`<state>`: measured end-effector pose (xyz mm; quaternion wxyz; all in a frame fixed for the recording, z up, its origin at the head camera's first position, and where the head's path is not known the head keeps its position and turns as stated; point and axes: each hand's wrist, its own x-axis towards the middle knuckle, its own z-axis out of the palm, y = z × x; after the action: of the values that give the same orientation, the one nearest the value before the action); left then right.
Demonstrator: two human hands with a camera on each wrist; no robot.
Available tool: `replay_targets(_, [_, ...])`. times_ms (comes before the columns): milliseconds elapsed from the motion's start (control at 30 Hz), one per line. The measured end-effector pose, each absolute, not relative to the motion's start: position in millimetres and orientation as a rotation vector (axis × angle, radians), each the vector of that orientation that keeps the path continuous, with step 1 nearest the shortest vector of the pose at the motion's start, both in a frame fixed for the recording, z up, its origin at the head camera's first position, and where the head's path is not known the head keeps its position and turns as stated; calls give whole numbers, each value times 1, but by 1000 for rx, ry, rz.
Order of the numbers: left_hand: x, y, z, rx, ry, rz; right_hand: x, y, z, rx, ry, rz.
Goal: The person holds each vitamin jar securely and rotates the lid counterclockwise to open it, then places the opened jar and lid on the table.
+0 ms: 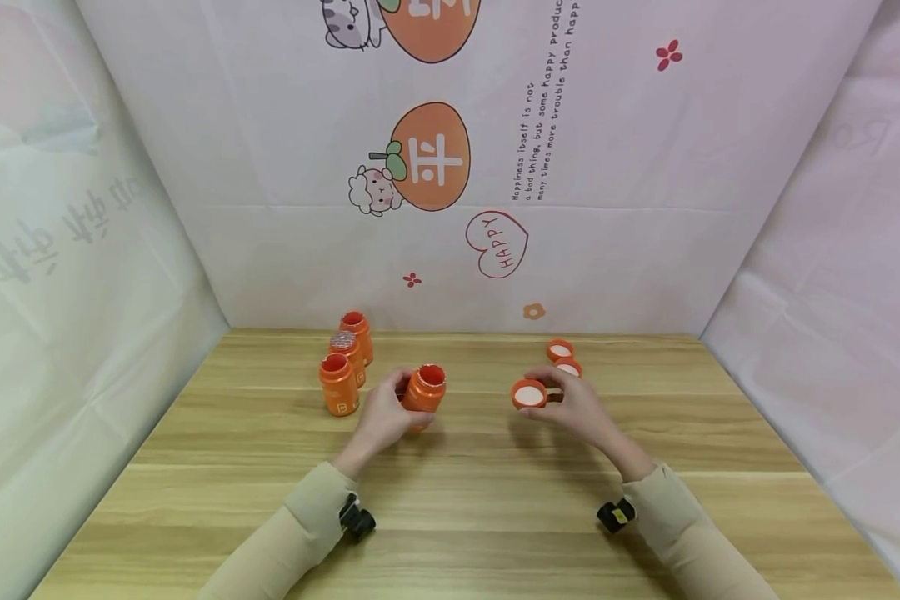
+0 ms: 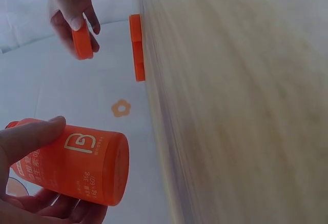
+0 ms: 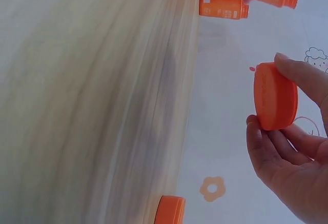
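My left hand grips an orange bottle with an uncapped mouth, holding it off the table and slightly tilted. In the left wrist view pale lettering shows on that bottle, with the thumb on one side and fingers on the other. My right hand pinches an orange bottle cap by its rim, white inner side up, above the table. The right wrist view shows the cap between thumb and fingertips. Bottle and cap are apart, with the cap to the right.
Several orange bottles stand at the left: a front one, a middle one with silvery foil on its mouth, and a back one. Two more caps lie behind my right hand. A white printed sheet rises behind the wooden table.
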<state>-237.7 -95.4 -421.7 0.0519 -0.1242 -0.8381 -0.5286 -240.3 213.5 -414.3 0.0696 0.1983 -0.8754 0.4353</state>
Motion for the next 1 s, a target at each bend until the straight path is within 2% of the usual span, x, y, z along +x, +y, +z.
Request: replay_targets(1000, [-239, -118, -418, -220, -2623, -1443, -239, 244, -430, 538, -2780, 896])
